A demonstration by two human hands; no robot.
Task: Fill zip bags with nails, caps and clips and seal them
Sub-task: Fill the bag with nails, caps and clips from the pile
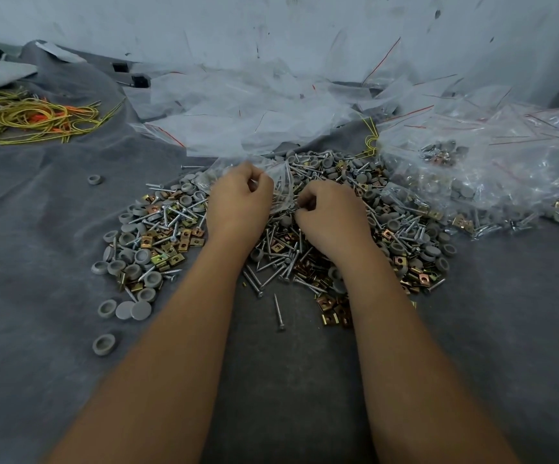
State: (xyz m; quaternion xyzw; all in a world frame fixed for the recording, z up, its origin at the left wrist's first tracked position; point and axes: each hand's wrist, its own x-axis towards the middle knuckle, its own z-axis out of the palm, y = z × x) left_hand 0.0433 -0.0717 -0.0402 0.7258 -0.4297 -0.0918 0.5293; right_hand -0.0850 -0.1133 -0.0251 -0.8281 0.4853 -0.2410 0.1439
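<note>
A mixed heap of silver nails (273,274), grey round caps (144,256) and brass clips (177,244) lies on the grey cloth in the middle. My left hand (237,204) grips the rim of a small clear zip bag (281,187) held just above the heap. My right hand (330,216) sits to the right of the bag's mouth, its fingers curled and pinching nails at the heap's centre. What lies inside the bag is hard to make out.
Filled zip bags (472,175) pile up at the right. Empty clear bags with red seal lines (254,115) spread along the back by the white wall. Yellow and orange cords (33,118) lie at the far left. Loose caps (104,343) dot the cloth at left.
</note>
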